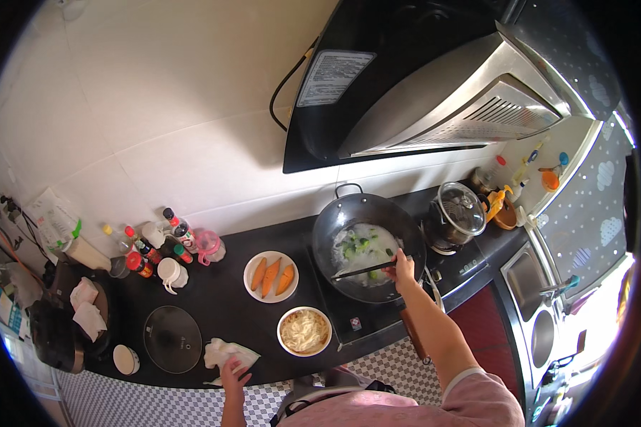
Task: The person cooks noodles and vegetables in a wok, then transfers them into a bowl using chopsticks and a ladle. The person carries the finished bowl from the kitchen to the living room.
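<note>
My right hand (pixel 400 268) grips dark chopsticks (pixel 363 271), held low across a black wok (pixel 328 240) on the cooktop. Pale, foamy liquid (pixel 352 261) fills the wok's bottom, with green vegetable pieces (pixel 357 245) in it. My left hand (pixel 234 375) is at the counter's front edge with its fingers apart, over a crumpled white cloth (pixel 227 352); whether it presses on the cloth is hard to tell. Between the hands are a white bowl of noodles (pixel 304 331) and, behind it, a white plate (pixel 250 291) with three orange sweet potato pieces (pixel 270 277).
A glass-lidded pot (pixel 456 213) stands right of the wok, beneath a range hood (pixel 459 112). A sink (pixel 526 280) lies farther right. Left are a round dark disc (pixel 172 339), a cup (pixel 126 359), a white-lidded jar (pixel 172 273) and several seasoning bottles (pixel 181 232) by the wall.
</note>
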Demonstrator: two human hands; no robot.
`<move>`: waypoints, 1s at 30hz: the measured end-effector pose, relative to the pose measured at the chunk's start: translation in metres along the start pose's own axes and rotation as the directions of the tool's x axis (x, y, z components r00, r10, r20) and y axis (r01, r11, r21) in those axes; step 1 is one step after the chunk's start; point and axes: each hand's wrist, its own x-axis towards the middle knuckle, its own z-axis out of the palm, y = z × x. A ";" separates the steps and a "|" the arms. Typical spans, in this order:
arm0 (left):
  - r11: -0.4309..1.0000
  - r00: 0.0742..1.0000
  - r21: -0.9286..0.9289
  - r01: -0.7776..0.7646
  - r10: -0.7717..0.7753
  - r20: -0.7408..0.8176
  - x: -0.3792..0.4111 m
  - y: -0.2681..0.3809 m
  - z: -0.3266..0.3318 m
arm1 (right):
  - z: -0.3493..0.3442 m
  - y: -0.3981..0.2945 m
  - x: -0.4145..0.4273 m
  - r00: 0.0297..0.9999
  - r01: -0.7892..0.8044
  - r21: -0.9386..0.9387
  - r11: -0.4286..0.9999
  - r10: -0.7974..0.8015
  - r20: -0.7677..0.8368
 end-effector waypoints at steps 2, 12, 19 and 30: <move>1.000 0.999 -0.008 -0.029 0.029 0.023 -0.003 0.002 0.002 | 0.000 0.001 0.001 0.995 -0.095 0.080 0.992 0.092 0.050; 1.000 0.999 -0.009 -0.027 0.028 0.045 0.000 0.002 0.003 | 0.010 -0.034 -0.029 0.935 -0.346 0.388 0.854 0.279 0.219; 0.999 0.997 -0.045 -0.003 0.006 0.078 -0.003 0.009 0.010 | 0.022 -0.078 -0.081 0.901 -0.304 0.414 0.858 0.119 0.417; 1.000 0.998 -0.007 0.024 -0.024 0.059 -0.001 0.015 0.009 | 0.035 -0.095 -0.133 0.847 -0.336 0.413 0.846 0.080 0.526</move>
